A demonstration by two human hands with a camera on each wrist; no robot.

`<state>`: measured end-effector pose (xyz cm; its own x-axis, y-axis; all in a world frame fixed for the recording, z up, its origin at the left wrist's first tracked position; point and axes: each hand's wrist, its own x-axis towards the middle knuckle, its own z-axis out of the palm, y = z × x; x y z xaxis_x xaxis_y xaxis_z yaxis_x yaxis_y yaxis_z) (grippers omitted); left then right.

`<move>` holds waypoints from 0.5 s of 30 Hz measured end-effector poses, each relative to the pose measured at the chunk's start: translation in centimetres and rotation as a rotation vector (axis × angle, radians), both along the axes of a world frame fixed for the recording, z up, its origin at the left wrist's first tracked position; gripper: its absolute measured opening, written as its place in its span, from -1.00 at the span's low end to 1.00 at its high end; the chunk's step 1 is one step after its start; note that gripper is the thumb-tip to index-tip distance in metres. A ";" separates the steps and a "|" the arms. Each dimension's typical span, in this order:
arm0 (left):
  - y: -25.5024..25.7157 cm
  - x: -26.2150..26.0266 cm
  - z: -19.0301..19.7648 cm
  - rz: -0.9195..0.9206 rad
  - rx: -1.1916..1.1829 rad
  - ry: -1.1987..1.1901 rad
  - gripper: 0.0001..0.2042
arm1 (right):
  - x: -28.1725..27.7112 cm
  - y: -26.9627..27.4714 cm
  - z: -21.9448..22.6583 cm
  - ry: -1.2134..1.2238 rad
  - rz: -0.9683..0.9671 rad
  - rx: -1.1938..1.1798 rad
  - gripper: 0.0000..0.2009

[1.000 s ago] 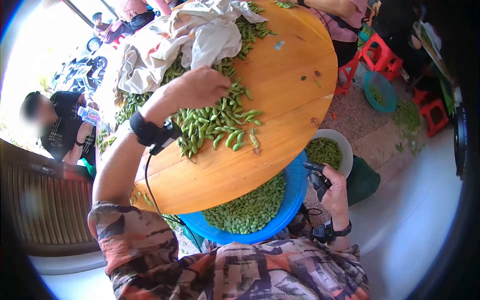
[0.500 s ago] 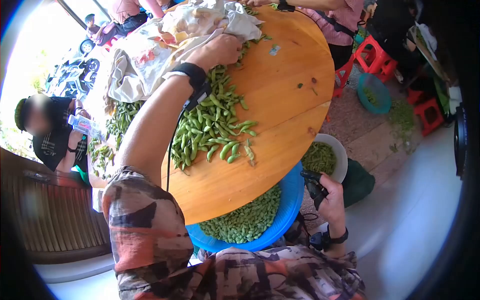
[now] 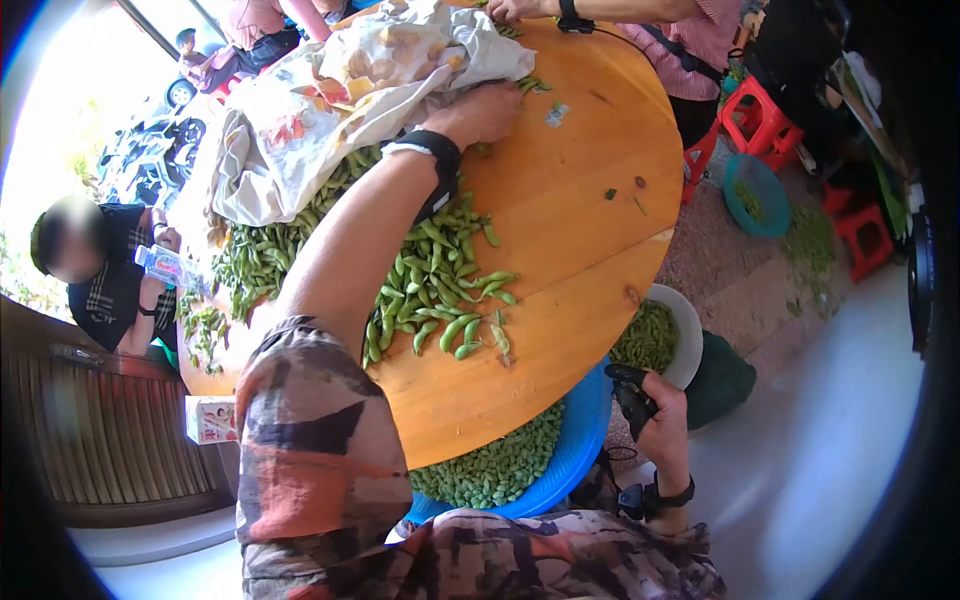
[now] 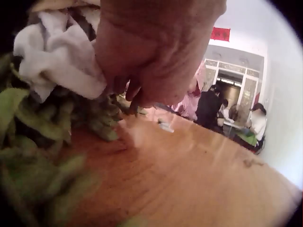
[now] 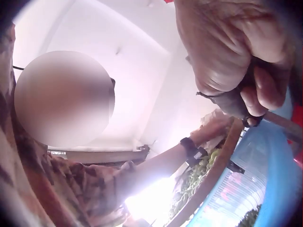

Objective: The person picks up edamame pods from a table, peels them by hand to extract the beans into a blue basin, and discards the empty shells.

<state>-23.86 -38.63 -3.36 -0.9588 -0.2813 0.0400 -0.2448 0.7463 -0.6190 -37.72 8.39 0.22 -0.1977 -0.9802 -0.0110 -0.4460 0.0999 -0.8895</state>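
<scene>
My left hand (image 3: 490,112) stretches across the round wooden table (image 3: 575,190), beside the edge of a crumpled white cloth (image 3: 400,60). In the left wrist view its fingers bend down close to green soybean pods (image 4: 102,123); what lies between the fingertips is hidden. More soybean pods (image 3: 445,265) are heaped under my left forearm. My right hand (image 3: 665,415) hovers beside the blue basin (image 3: 592,400), black covering on its thumb side. Seen from the right wrist, its fingers (image 5: 267,90) curl by dark material; I cannot tell whether they grip anything. Shelled green beans (image 3: 500,465) fill the basin.
A pale bowl of pods (image 3: 685,340) stands right of the table, near a dark green bag (image 3: 725,372). Red stools (image 3: 760,120) and a teal basin (image 3: 755,195) are farther right. One person sits at the left with a plastic bottle (image 3: 165,265); another works across the table.
My left hand has moved from the near pod heap to the far pods by the cloth's edge. My right hand has dropped slightly, staying beside the blue basin.
</scene>
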 end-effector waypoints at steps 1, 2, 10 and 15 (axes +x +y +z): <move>-1.2 -0.1 -1.2 0.043 -0.003 -0.058 -0.83 | 0.0 0.0 0.0 -0.026 -0.021 0.019 -0.66; -1.8 -0.2 -2.1 0.085 -0.003 -0.115 -0.83 | -0.1 0.1 0.1 -0.025 -0.020 0.029 -0.66; 10.7 3.5 6.5 0.387 0.625 0.039 -0.74 | 0.2 0.3 0.6 -0.035 0.005 0.031 -0.68; 14.1 7.7 11.8 0.262 0.855 -0.007 -0.80 | 1.0 0.7 1.0 -0.094 0.023 0.023 -0.70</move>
<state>-16.18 -24.53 8.47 -0.8592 -0.4218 -0.2895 -0.4701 0.8742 0.1216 -36.75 9.11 1.24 -0.1726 -0.9837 -0.0509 -0.3628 0.1116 -0.9252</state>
